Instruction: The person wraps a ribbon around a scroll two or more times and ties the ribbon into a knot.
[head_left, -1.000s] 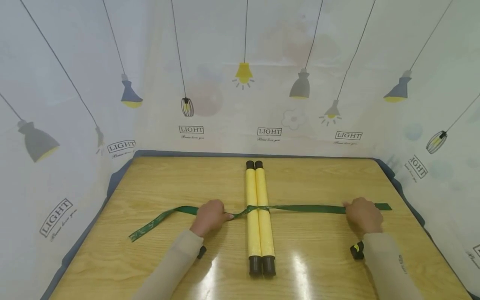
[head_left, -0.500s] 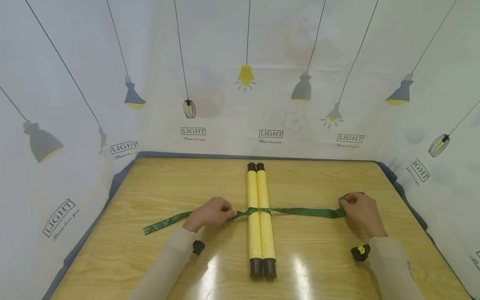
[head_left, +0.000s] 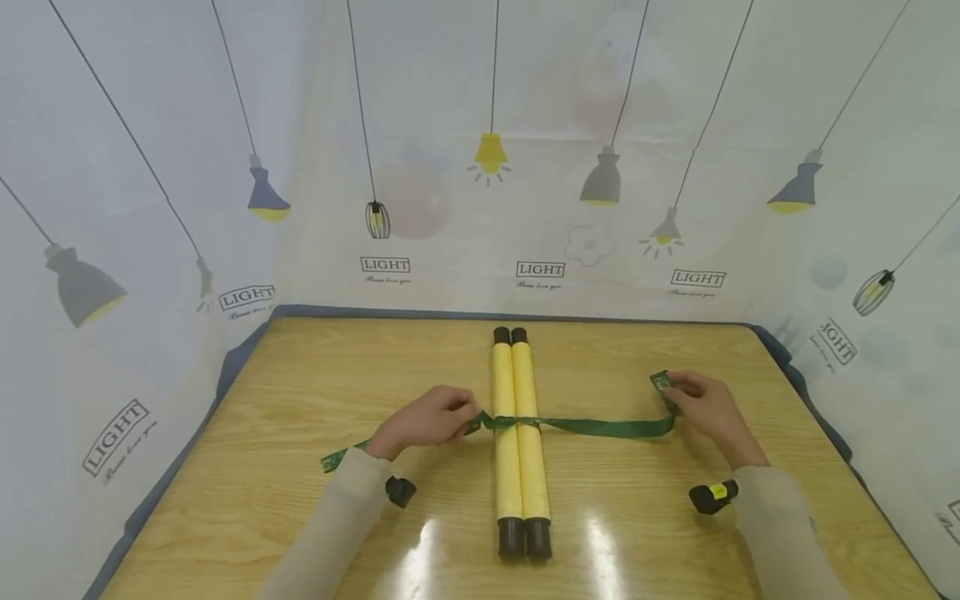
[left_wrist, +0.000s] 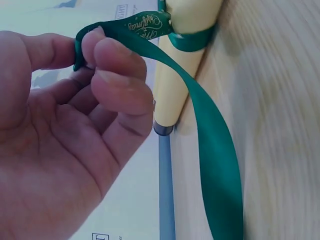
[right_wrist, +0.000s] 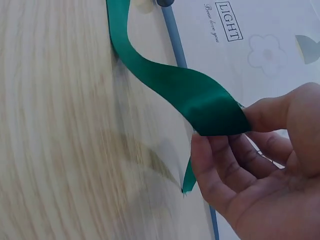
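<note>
Left hand [head_left: 427, 417] and right hand [head_left: 708, 408], fingers bent, each pinch the green ribbon [head_left: 607, 427] that wraps the yellow rods [head_left: 508, 475], lower centre. Tying seems underway; next likely calls for crossing its ends.

Boxed LIGHT signs [head_left: 541, 269] repeat over the pale wall covering [head_left: 465, 242]: three across the middle of the head view, two at its left, and one at the right showing just IGHT. Beneath them runs small script [right_wrist: 211, 23]; I make out "love you", though its first word is unclear. On the green ribbon [left_wrist: 207, 120], top of the left wrist view, I read "Christmas" beside a partly legible word.
</note>
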